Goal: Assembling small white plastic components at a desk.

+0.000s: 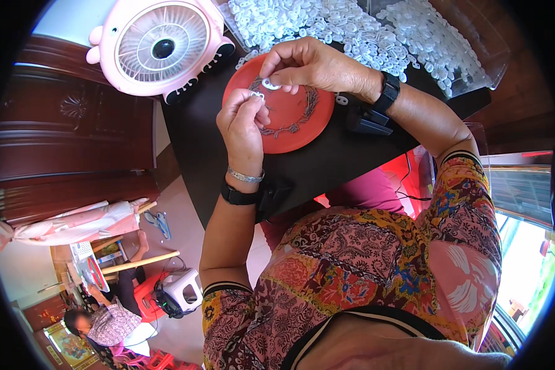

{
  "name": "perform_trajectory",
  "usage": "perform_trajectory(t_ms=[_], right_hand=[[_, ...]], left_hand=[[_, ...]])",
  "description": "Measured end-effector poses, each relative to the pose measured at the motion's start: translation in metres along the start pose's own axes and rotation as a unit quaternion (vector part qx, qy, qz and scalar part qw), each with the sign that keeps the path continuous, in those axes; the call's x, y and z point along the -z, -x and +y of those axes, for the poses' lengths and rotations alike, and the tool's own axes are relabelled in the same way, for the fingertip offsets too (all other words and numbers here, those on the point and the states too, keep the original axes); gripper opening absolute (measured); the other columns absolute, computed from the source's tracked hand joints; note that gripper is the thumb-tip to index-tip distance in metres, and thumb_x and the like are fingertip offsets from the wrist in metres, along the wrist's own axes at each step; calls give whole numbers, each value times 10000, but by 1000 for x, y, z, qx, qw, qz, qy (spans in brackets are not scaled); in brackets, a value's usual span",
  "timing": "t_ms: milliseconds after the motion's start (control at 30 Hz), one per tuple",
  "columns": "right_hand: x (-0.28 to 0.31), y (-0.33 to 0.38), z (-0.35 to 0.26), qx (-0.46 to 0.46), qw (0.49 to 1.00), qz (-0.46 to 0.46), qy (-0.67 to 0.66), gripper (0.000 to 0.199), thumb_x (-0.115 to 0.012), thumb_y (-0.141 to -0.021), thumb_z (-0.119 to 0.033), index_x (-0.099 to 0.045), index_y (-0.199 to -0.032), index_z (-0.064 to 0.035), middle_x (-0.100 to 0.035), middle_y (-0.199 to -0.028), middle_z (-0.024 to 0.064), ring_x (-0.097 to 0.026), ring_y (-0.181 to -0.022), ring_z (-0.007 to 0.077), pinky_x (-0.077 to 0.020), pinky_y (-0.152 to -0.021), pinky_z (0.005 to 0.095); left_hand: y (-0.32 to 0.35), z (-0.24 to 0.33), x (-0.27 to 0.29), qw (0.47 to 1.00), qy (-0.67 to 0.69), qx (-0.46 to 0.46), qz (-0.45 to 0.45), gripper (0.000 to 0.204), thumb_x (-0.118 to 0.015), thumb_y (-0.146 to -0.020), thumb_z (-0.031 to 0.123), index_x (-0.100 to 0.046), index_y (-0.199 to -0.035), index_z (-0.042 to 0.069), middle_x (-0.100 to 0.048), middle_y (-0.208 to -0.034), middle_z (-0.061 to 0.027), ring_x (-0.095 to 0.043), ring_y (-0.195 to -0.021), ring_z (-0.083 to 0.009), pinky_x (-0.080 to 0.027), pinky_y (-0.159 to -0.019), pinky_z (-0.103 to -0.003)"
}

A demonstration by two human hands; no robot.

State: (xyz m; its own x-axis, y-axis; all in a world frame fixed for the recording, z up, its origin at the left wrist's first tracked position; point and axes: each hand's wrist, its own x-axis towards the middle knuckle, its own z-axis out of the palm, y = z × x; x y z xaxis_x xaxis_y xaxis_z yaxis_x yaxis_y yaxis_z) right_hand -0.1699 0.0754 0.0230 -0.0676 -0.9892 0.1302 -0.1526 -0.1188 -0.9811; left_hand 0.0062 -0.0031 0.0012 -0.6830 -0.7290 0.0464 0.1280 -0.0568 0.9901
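My right hand point(311, 65) pinches a small white oval plastic piece with two holes point(269, 84) between thumb and fingers. Close beside it, my left hand point(242, 123) has its fingers closed on a small whitish piece point(258, 95), whose exact shape is too small to make out. Both hands are over a round red plate point(317, 126). Thin dark grey bits point(288, 130), like short wires or pins, lie in a loose ring on that plate, partly hidden by my hands.
A heap of white two-holed plastic pieces point(327, 28) covers the far side of the black table point(213, 157). A clear tray point(490, 77) with more stands far right. A pink animal-shaped fan point(163, 49) is at the far left. Another person point(111, 320) sits at lower left.
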Motion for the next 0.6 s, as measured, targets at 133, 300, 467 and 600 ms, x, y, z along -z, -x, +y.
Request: perform_trajectory(t_ms=[133, 300, 467, 600], right_hand=[[-1, -1, 2, 0, 1000, -13, -4, 154, -621, -879, -114, -644, -1004, -26, -637, -803, -10, -549, -658, 31, -468, -616, 186], [0, -1, 0, -16, 1000, -11, -2, 162, -620, -878, -128, -645, -1004, -28, -635, -792, -9, -563, -666, 35, -484, -618, 189], [2, -2, 6, -33, 996, -9, -76, 173, -611, -897, -116, -637, -1050, -39, -652, -870, -1, -579, -713, 28, -490, -635, 176], [-1, -3, 8, -27, 997, 2, -72, 177, -594, -905, -99, -630, -1069, -42, -648, -880, -3, -584, -724, 31, -493, -650, 178]], left_hand=[[1, -1, -1, 1000, -17, -20, -3, 123, -493, -860, 103, -563, -810, 15, -566, -644, -44, -516, -560, -106, -377, -542, -215], [0, -4, 2, 999, -5, -39, 1, 133, -485, -873, 111, -564, -820, 18, -572, -655, -43, -528, -573, -106, -385, -548, -220], [1, -2, 0, 999, -9, -37, -15, 143, -490, -877, 114, -577, -835, 9, -620, -745, -66, -566, -629, -117, -414, -586, -229], [3, 0, -5, 998, -30, -51, -31, 161, -493, -875, 106, -598, -855, -14, -647, -831, -92, -592, -694, -131, -434, -627, -241]])
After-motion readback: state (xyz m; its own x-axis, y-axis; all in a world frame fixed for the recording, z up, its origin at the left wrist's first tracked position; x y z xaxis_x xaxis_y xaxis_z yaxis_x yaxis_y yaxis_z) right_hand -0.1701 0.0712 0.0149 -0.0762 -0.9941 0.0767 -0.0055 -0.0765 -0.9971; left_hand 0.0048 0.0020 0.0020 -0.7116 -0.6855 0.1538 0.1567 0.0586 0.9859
